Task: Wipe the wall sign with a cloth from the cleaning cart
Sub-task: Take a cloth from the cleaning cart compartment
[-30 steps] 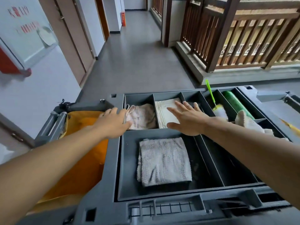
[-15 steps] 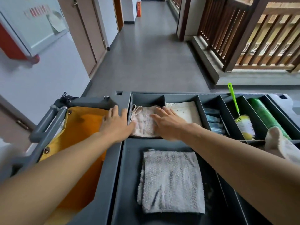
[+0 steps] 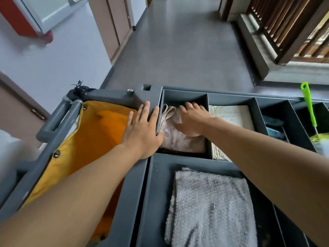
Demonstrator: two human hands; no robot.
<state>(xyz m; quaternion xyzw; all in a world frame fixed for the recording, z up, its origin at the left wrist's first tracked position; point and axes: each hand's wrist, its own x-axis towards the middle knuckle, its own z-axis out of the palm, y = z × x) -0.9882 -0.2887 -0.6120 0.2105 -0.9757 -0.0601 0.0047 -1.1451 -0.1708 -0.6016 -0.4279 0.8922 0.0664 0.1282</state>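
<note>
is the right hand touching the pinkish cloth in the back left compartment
Touching. The head view shows the right hand lying on the pinkish cloth, fingers reaching over its far part, with no gap visible.

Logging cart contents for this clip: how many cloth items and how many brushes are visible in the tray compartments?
Cloths: 3 — pinkish cloth under the right hand, cream folded cloth, grey towel
Brushes: 1 — green-handled brush
Total: 4

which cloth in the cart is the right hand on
The pinkish cloth in the far-left small compartment; the right hand rests on it. The grey towel and cream cloth lie untouched.
</note>
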